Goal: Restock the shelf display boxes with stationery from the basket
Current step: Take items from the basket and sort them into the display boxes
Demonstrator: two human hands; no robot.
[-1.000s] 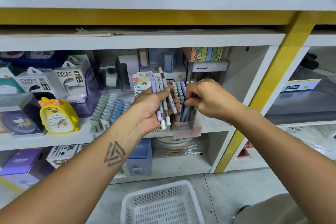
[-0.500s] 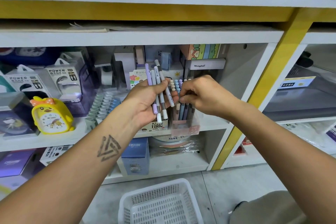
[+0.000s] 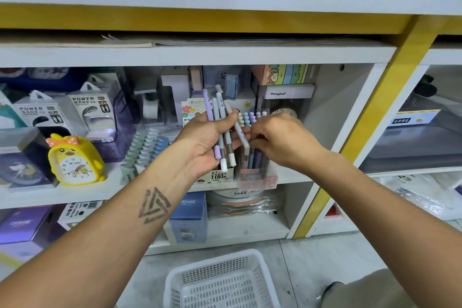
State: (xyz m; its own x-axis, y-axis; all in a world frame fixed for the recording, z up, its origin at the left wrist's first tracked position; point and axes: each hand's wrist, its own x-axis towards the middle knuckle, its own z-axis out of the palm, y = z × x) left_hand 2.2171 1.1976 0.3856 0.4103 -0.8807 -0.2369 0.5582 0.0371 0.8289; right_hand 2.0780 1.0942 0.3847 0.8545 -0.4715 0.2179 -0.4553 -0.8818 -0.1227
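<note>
My left hand [image 3: 207,144] grips a fanned bunch of pastel pens [image 3: 221,117], lilac, grey and white, in front of the middle shelf. My right hand [image 3: 283,140] is just to its right, fingers curled, pinching the lower end of the outermost white pen [image 3: 241,132] of that bunch. Behind both hands a clear display box [image 3: 260,177] stands on the shelf with several pastel pens [image 3: 247,117] upright in it. The white plastic basket [image 3: 222,282] sits on the floor below; its visible part looks empty.
A printed cardboard pen box [image 3: 220,177] stands left of the clear one, then a rack of erasers [image 3: 145,147], a yellow duck clock [image 3: 75,160] and power bank packs [image 3: 92,112]. Blue boxes [image 3: 188,220] fill the lower shelf. A yellow post [image 3: 360,120] bounds the bay on the right.
My right hand has left the pens standing in the clear box and moved left to the bunch in my left hand. The left hand has kept its grip and risen slightly.
</note>
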